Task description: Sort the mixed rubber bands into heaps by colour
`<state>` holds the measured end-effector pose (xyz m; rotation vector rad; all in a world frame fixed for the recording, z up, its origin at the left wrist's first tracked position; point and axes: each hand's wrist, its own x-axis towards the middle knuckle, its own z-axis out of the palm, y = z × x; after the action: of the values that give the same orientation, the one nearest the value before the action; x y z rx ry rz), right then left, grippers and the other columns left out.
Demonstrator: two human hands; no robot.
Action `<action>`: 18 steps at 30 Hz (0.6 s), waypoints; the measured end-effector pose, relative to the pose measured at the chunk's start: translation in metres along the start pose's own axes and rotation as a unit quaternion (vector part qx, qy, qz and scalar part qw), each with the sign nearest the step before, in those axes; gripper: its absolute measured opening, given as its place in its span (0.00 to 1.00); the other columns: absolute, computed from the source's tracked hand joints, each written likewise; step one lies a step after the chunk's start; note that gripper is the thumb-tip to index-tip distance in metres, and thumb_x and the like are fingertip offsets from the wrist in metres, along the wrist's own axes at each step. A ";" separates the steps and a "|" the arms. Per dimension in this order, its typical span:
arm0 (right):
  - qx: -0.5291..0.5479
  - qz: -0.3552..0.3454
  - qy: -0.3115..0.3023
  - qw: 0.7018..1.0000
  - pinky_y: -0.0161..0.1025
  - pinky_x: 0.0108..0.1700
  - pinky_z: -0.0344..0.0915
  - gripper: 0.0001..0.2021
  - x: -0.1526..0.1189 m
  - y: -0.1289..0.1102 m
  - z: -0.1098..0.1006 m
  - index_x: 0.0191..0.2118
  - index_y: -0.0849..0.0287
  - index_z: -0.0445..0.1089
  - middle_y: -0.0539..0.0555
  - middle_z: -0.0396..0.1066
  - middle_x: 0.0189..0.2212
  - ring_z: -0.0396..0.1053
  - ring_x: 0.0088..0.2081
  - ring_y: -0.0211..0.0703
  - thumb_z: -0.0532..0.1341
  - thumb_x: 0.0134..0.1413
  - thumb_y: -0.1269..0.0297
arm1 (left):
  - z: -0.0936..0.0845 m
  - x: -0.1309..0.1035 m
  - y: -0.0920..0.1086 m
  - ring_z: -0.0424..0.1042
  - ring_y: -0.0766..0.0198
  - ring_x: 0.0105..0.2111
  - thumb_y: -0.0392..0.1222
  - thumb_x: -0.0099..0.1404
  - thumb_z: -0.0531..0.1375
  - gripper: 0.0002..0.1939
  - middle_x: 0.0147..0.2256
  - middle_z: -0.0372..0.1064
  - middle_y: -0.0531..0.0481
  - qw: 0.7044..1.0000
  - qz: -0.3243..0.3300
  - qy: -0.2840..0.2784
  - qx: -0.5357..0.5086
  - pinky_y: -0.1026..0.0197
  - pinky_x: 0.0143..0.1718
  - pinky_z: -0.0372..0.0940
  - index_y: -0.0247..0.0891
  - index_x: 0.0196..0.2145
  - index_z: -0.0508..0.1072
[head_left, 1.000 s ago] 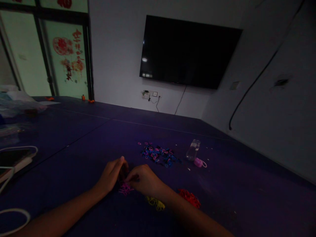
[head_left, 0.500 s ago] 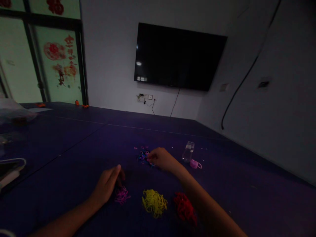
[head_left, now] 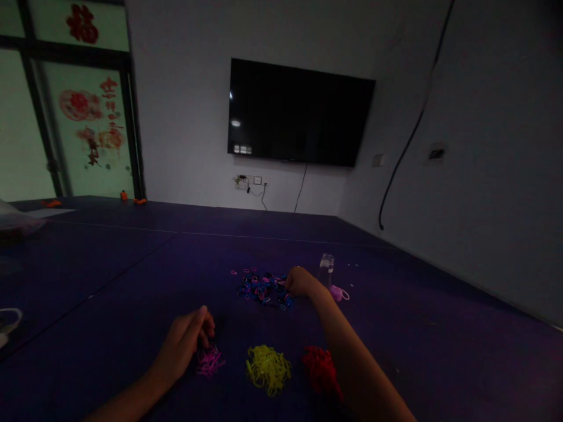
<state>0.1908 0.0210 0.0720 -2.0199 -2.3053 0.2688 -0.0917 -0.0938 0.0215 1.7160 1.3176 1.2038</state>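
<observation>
My left hand (head_left: 185, 340) rests low on the table, its fingers loosely bent and apart over the back edge of a small pile of purple rubber bands (head_left: 210, 362). I see nothing held in it. Farther out, my right hand (head_left: 301, 282) has its fingers closed at the right side of a spread heap of mixed blue, pink and dark rubber bands (head_left: 263, 286). Its fingertips are partly hidden, and what they hold is too small to make out. Between my forearms lie a yellow rubber-band pile (head_left: 268, 369) and a red one (head_left: 321, 368), the red partly behind my right forearm.
A clear bottle (head_left: 326, 269) stands just beyond my right wrist, with a pink cap with a loop (head_left: 338, 293) beside it. A white cable (head_left: 13, 316) and a plastic bag (head_left: 17, 220) lie at the left. Small orange objects (head_left: 139, 201) sit at the table's far edge.
My right hand has moved right across the mixed bands, which are now more spread out and more uncovered. My left hand stays beside the purple bands. The view has shifted slightly.
</observation>
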 end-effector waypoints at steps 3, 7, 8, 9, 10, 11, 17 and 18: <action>0.011 -0.011 0.002 1.000 0.25 0.25 0.58 0.14 0.006 0.006 0.009 0.32 0.61 0.76 0.55 0.76 0.30 0.72 0.33 0.40 0.61 0.35 0.80 | 0.000 0.000 0.000 0.69 0.64 0.19 0.63 0.63 0.40 0.30 0.22 0.69 0.49 1.000 0.000 -0.002 0.000 0.66 0.17 0.58 0.37 0.24 0.68; 0.013 -0.025 0.010 1.000 0.26 0.26 0.58 0.15 0.012 0.012 0.017 0.34 0.62 0.76 0.55 0.76 0.32 0.72 0.34 0.40 0.63 0.34 0.79 | 0.000 0.000 -0.001 0.69 0.64 0.19 0.64 0.62 0.40 0.31 0.21 0.69 0.49 1.000 -0.004 -0.005 -0.007 0.66 0.17 0.58 0.36 0.25 0.68; 0.012 -0.029 0.012 0.999 0.26 0.26 0.58 0.15 0.013 0.012 0.017 0.33 0.62 0.76 0.55 0.76 0.32 0.72 0.34 0.40 0.63 0.34 0.79 | 0.000 0.000 -0.001 0.69 0.64 0.19 0.64 0.62 0.40 0.31 0.21 0.69 0.49 1.000 -0.006 -0.006 -0.007 0.66 0.17 0.58 0.36 0.25 0.68; 0.009 -0.034 0.013 0.999 0.26 0.26 0.58 0.14 0.013 0.011 0.018 0.33 0.62 0.76 0.55 0.76 0.32 0.72 0.34 0.41 0.63 0.34 0.78 | 0.000 0.000 -0.002 0.69 0.64 0.19 0.65 0.62 0.40 0.31 0.21 0.69 0.49 1.000 -0.008 -0.007 -0.007 0.66 0.17 0.58 0.36 0.25 0.68; 0.006 -0.038 0.015 0.999 0.26 0.26 0.58 0.12 0.013 0.011 0.018 0.32 0.63 0.76 0.55 0.76 0.31 0.72 0.34 0.41 0.63 0.35 0.78 | 0.000 0.000 -0.002 0.69 0.64 0.19 0.65 0.62 0.40 0.31 0.21 0.69 0.49 1.000 -0.008 -0.007 -0.006 0.66 0.17 0.58 0.36 0.25 0.68; 0.002 -0.042 0.016 0.999 0.27 0.27 0.58 0.11 0.013 0.009 0.019 0.31 0.63 0.76 0.56 0.76 0.30 0.72 0.34 0.41 0.63 0.35 0.78 | 0.000 0.000 -0.002 0.69 0.64 0.19 0.65 0.62 0.41 0.31 0.21 0.69 0.49 1.000 -0.008 -0.007 -0.004 0.66 0.17 0.58 0.36 0.25 0.68; -0.015 -0.034 0.043 0.998 0.29 0.30 0.60 0.10 0.006 -0.001 0.019 0.29 0.64 0.76 0.59 0.76 0.30 0.73 0.33 0.43 0.61 0.38 0.78 | -0.001 0.000 0.001 0.69 0.64 0.18 0.66 0.61 0.41 0.32 0.21 0.69 0.49 1.000 -0.006 -0.004 -0.004 0.66 0.17 0.58 0.36 0.24 0.68; -0.016 -0.030 0.051 0.998 0.30 0.31 0.61 0.09 0.005 -0.002 0.018 0.30 0.64 0.76 0.60 0.76 0.30 0.73 0.34 0.44 0.61 0.39 0.77 | -0.001 0.000 0.002 0.69 0.64 0.18 0.66 0.61 0.41 0.32 0.21 0.69 0.49 1.000 -0.006 -0.004 -0.005 0.66 0.17 0.58 0.36 0.24 0.68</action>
<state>0.1855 0.0239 0.0544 -1.9260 -2.3170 0.1235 -0.0922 -0.0945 0.0234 1.7016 1.3134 1.1934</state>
